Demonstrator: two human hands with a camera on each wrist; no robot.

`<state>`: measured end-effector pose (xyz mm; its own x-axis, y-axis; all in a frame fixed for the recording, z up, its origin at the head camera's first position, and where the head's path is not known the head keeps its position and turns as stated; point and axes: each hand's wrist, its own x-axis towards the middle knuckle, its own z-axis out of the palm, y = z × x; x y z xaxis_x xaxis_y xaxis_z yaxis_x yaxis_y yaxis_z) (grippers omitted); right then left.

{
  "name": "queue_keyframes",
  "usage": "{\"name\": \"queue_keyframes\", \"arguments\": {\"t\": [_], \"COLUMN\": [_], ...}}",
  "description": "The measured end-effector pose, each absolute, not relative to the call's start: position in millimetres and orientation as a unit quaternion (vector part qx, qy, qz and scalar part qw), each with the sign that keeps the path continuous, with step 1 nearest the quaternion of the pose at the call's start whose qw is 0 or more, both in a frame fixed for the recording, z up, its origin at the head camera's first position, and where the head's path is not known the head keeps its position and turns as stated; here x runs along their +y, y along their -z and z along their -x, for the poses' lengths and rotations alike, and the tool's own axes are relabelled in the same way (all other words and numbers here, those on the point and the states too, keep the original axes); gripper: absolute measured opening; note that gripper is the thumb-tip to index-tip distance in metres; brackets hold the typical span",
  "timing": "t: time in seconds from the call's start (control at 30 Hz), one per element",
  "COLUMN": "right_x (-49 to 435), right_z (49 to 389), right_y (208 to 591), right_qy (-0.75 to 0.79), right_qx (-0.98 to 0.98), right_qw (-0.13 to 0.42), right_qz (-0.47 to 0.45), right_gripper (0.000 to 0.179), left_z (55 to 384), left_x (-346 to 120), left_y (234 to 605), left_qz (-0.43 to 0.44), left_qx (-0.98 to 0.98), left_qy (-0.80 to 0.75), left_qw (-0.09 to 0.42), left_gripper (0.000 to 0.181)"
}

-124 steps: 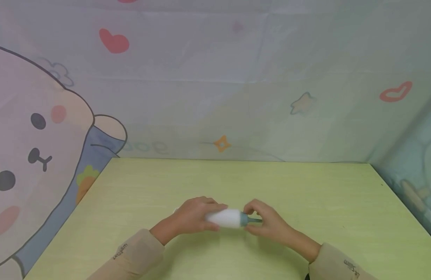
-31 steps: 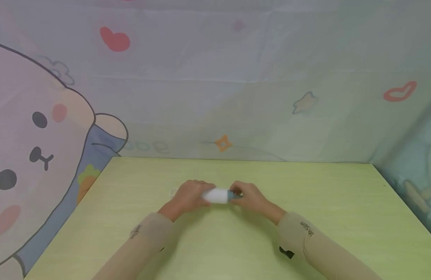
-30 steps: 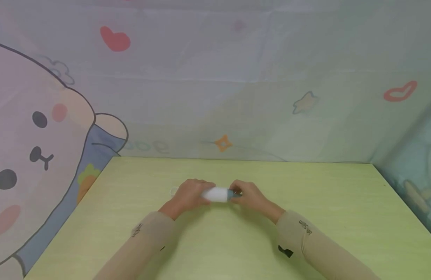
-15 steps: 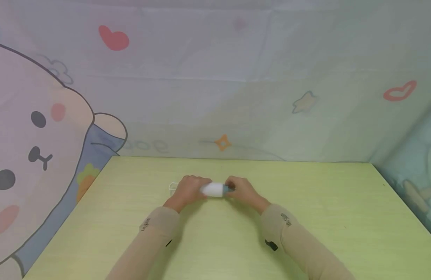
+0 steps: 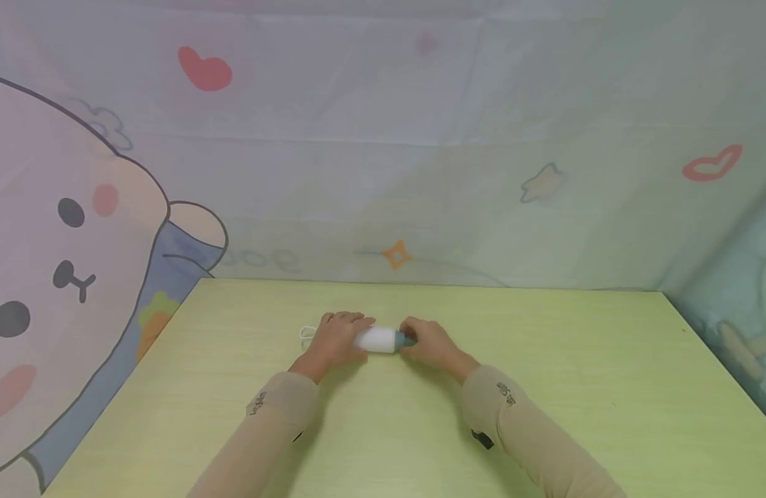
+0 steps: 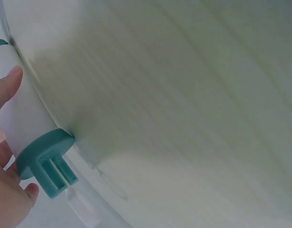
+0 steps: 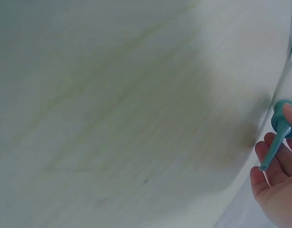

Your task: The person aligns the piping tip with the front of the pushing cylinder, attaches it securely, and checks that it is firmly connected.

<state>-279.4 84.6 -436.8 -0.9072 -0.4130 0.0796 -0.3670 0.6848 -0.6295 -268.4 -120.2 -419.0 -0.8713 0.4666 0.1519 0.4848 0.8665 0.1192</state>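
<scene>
A white bottle [image 5: 379, 339] lies sideways between the two hands, low over the table. My left hand [image 5: 336, 340] grips its body from the left. At the bottle's right end, the thumb and fingers of my right hand [image 5: 434, 344] hold the teal nozzle cap [image 5: 403, 339]. The right wrist view shows the thin teal spout [image 7: 273, 149] passing out between the thumb and the other fingers. In the left wrist view the other end has a teal base [image 6: 48, 148] with a slotted tab, and a pale strip [image 6: 83, 207] extends beyond it. Left of my left hand shows a white loop [image 5: 306, 333].
A pale yellow-green table [image 5: 383, 429] spreads under both arms. Behind it hangs a printed cloth [image 5: 358, 138] with a cartoon bear, hearts and stars. More cloth [image 5: 744, 277] borders the right side.
Since the earliest frame, both hands and the bottle have moved farther from the person and slightly left. The right hand stays at the nozzle cap. Over the last half second little has shifted.
</scene>
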Motion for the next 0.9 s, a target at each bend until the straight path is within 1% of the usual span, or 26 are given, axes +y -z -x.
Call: {"name": "queue_keyframes", "arguments": {"t": [0.27, 0.43, 0.53, 0.73, 0.83, 0.9], "right_x": [85, 88, 96, 130, 156, 175], "right_z": [279, 279, 277, 268, 261, 257], "right_y": [438, 439, 436, 421, 414, 410], "right_qy": [0.342, 0.336, 0.337, 0.36, 0.362, 0.353], "right_qx": [0.918, 0.918, 0.917, 0.909, 0.907, 0.911], "right_qw": [0.042, 0.045, 0.054, 0.083, 0.072, 0.05], "right_qz": [0.197, 0.205, 0.204, 0.194, 0.204, 0.209], "right_gripper": [0.033, 0.036, 0.04, 0.046, 0.047, 0.046], "left_z": [268, 267, 264, 256, 253, 252], "left_x": [-123, -127, -132, -156, -175, -189], "left_y": [421, 423, 419, 407, 404, 402], "left_qz": [0.231, 0.232, 0.235, 0.227, 0.215, 0.203], "left_qx": [-0.97, -0.969, -0.967, -0.967, -0.968, -0.969], "left_qy": [0.067, 0.072, 0.082, 0.101, 0.11, 0.115], "left_qw": [0.04, 0.048, 0.049, 0.063, 0.072, 0.076], "left_gripper": [0.065, 0.072, 0.072, 0.066, 0.064, 0.063]}}
